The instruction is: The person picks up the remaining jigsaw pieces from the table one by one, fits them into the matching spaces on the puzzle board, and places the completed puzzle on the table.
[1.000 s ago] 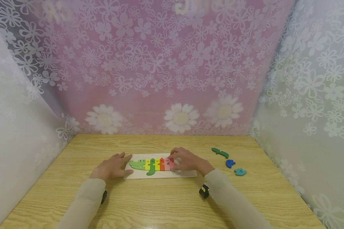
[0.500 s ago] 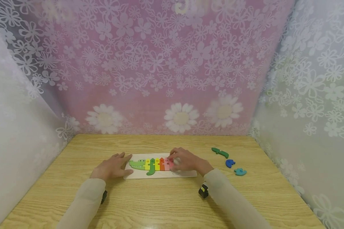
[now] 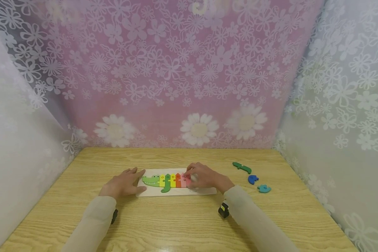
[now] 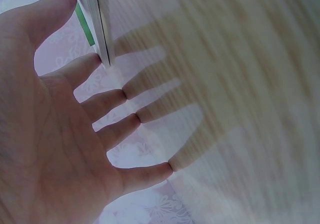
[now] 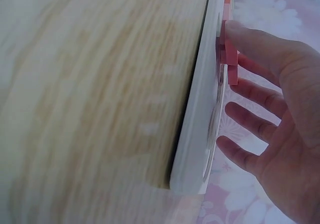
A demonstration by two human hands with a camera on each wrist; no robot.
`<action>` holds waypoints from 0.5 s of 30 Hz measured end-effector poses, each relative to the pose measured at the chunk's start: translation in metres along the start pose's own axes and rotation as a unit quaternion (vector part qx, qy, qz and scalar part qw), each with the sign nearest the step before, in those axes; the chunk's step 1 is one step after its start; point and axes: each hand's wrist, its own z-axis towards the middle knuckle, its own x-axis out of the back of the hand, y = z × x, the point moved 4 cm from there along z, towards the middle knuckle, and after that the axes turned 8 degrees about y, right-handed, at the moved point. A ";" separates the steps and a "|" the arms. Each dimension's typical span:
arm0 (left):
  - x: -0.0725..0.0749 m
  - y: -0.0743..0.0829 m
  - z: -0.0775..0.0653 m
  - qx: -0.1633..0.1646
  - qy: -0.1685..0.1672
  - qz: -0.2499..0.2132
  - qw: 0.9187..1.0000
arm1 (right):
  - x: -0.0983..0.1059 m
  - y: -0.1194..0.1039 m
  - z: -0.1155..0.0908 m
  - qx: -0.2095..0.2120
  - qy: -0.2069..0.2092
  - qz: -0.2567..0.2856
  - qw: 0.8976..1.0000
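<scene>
A pale wooden puzzle board (image 3: 179,192) lies on the table and bears a crocodile puzzle. Its green head (image 3: 151,181) is at the left, followed by yellow, green and orange pieces and a light pink piece (image 3: 183,180). My left hand (image 3: 122,183) spreads its straight fingers at the board's left end, thumb and index finger touching it. My right hand (image 3: 204,176) pinches a darker pink puzzle piece (image 5: 229,54) between thumb and fingers, over the board beside the light pink one. In the right wrist view this piece stands slightly above the board; the head view mostly hides it.
To the right of the board lie a dark green leg-shaped piece (image 3: 242,168), a blue piece (image 3: 253,180) and a light blue piece (image 3: 264,189). Floral curtains (image 3: 189,87) hang behind and at both sides of the wooden table (image 3: 163,224).
</scene>
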 end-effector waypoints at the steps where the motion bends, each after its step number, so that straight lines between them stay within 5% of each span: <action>1: 0.000 0.000 0.000 0.000 0.001 0.000 1.000 | 0.000 0.000 0.000 0.001 0.000 -0.001 1.000; 15: 0.001 0.001 0.000 0.002 0.000 -0.004 1.000 | -0.002 0.000 0.000 -0.018 -0.011 -0.005 1.000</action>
